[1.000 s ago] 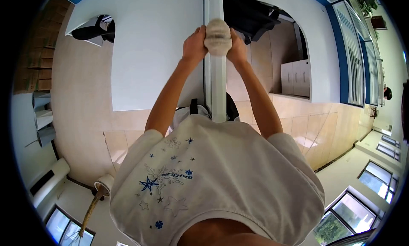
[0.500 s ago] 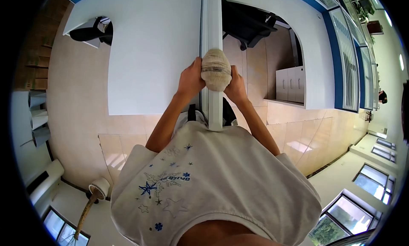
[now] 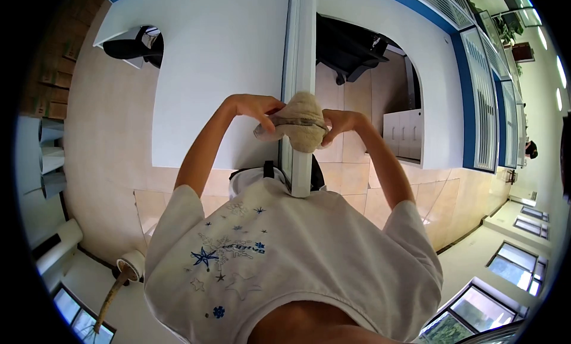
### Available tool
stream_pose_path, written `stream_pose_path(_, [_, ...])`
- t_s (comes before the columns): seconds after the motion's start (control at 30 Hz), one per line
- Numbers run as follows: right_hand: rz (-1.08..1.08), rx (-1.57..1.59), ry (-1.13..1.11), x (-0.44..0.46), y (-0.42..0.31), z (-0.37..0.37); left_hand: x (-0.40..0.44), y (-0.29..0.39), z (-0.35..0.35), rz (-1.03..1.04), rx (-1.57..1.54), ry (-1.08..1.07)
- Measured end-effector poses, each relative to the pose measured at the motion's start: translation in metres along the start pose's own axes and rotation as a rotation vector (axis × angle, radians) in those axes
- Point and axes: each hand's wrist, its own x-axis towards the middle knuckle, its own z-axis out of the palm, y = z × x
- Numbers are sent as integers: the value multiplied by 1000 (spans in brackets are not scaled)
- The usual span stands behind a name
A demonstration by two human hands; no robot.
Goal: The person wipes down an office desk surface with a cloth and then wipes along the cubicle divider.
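Beige plush bundle [image 3: 304, 112] is held in both hands, over the near part of a white partition rail [image 3: 302, 52]; whether the rail is touched cannot be told. A dark band is seen across the bundle's middle. Its left lobe is pinched between thumb and fingers of the left hand [image 3: 251, 106], out over the edge of a white desktop [image 3: 214, 94]. Its right edge is gripped by the right hand [image 3: 345, 121], thumb low; those fingertips are partly hidden. Both elbows are bent outward. A pale T-shirt [image 3: 345, 255] printed with blue stars and snowflakes is worn. To the right of the rail, a black office chair [image 3: 351, 46] and a white drawer cabinet [image 3: 402, 134] are seen; at lower left, a potted plant [image 3: 132, 263].
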Motion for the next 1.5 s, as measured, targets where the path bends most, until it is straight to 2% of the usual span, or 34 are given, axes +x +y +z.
stream_pose_path(0.03, [21, 50, 8, 1, -11, 0, 12, 0, -13, -52, -7, -87])
stream_pose_path(0.13, [158, 163, -230, 24, 1, -12, 40, -10, -23, -118, -33, -231])
stream_pose_path(0.23, [277, 165, -298, 29, 5, -17, 63, -21, -20, -178, -172, -400])
stream_pose_path(0.33, [302, 136, -340, 29, 12, -17, 70, -43, -14, -96, -262, -458])
stream_pose_path(0.43, [145, 460, -474, 19, 22, -5, 55, -28, 7, 45, -396, -632])
stream_pose_path(0.53, [223, 453, -512, 8, 31, 4, 47, -30, 15, -110, -377, -757])
stream_pose_path(0.57, [363, 437, -424, 1, 26, 6, 39, -18, 14, -194, -378, -728])
stream_pose_path(0.67, [265, 314, -107, -32, -29, 17, 25, 14, -6, -255, -130, -486])
stream_pose_path(0.7, [279, 97, -77, -37, -39, 9, 19, 37, -14, -292, -59, -391])
stream_pose_path(0.73, [284, -115, 75, -46, -55, 4, 11, 62, -20, -236, 122, -275])
stream_pose_path(0.77, [405, -331, 295, -59, -72, 4, 1, 91, -22, -174, 301, -158])
stream_pose_path(0.8, [355, -570, 455, -70, -94, 8, -11, 127, -22, -265, 571, -13])
stream_pose_path(0.83, [340, -806, 631, -81, -116, 11, -22, 148, -15, -122, 753, 231])
stream_pose_path(0.87, [221, -918, 876, -83, -116, 17, -31, 160, -1, 35, 924, 476])
stream_pose_path(0.93, [-37, -1127, 1355, -81, -119, 31, -26, 157, 23, 108, 1179, 870])
stream_pose_path(0.97, [-31, -1176, 1457, -76, -111, 38, -21, 149, 36, 149, 1293, 1075])
stream_pose_path(1.07, [44, -1177, 1473, -49, -63, 66, -14, 92, 78, 74, 1283, 1208])
stream_pose_path(1.13, [40, -998, 1388, -27, -35, 96, -16, 63, 114, -174, 1136, 1124])
stream_pose_path(1.23, [-9, -807, 1351, -20, -30, 125, -15, 48, 153, -10, 933, 1248])
stream_pose_path(1.27, [10, -785, 1355, -20, -29, 124, -15, 46, 159, -13, 917, 1239])
stream_pose_path(1.33, [-100, -861, 1340, -26, -25, 112, -18, 52, 165, -4, 888, 1232])
stream_pose_path(1.5, [-192, -986, 1304, -48, -47, 98, -25, 50, 140, -95, 912, 1063])
